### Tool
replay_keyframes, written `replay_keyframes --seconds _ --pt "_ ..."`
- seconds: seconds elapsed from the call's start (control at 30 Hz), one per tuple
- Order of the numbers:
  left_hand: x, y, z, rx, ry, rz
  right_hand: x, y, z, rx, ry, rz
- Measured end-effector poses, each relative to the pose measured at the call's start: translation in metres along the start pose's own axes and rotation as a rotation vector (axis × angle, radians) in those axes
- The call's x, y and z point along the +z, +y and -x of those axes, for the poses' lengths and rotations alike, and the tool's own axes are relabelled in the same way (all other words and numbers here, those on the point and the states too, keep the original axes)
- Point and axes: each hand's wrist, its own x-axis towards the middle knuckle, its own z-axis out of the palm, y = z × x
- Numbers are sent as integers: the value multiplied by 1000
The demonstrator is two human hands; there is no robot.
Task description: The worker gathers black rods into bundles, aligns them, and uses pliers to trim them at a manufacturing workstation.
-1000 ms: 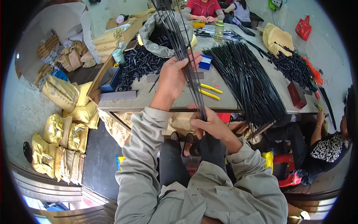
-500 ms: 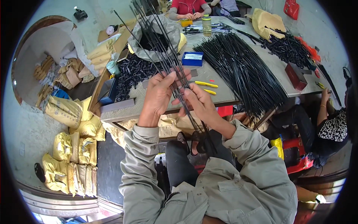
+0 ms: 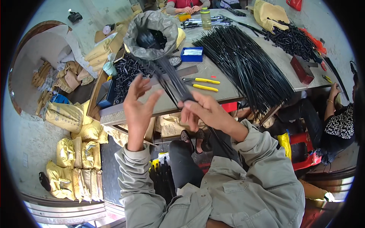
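My right hand [image 3: 211, 112] grips a bundle of thin black rods [image 3: 175, 81] near its middle. The bundle slants from the far left down toward my lap, and its upper part is smeared by motion. My left hand [image 3: 140, 102] is off the bundle, just to its left, fingers spread and holding nothing. Beyond the hands, pliers with yellow handles [image 3: 205, 80] lie on the table. A large heap of similar black rods [image 3: 243, 62] is spread out to the right.
A grey plastic bag [image 3: 134, 22] holds black parts; small black pieces [image 3: 131, 70] lie beside it. A blue box [image 3: 192, 57] contains silvery pins. Farther back stand a bottle [image 3: 205, 21] and a co-worker's hands [image 3: 190, 9]. Another person [image 3: 338, 125] sits at the right.
My left hand has let go of the rods and moved left, its fingers opening. My right hand keeps the bundle, whose rods are now closer together and blurred.
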Motion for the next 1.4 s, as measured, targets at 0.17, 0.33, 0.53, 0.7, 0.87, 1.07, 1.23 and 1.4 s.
replay_keyframes --seconds 0.17,0.33,0.53,0.7,0.87,1.07,1.23,1.4 --pt "1 4 4 -283 -214 317 21 5 16 164 -261 -133" --pt "8 5 3 -261 -157 483 16 -2 13 183 -261 -93" --pt "-16 -6 -17 138 -204 105 13 8 0 202 -320 -222" --pt "4 -42 -5 -230 -233 269 4 4 -12 158 -266 -245" --pt "17 -153 44 -117 -522 258 3 0 -15 125 -229 -227" --pt "48 -201 -63 420 -576 -595 13 121 -8 -54 -85 32" --pt "37 -225 -108 613 -473 -1152 4 204 -24 116 57 -235" --pt "-6 -182 -39 341 -938 -763 -29 250 -18 138 32 9"
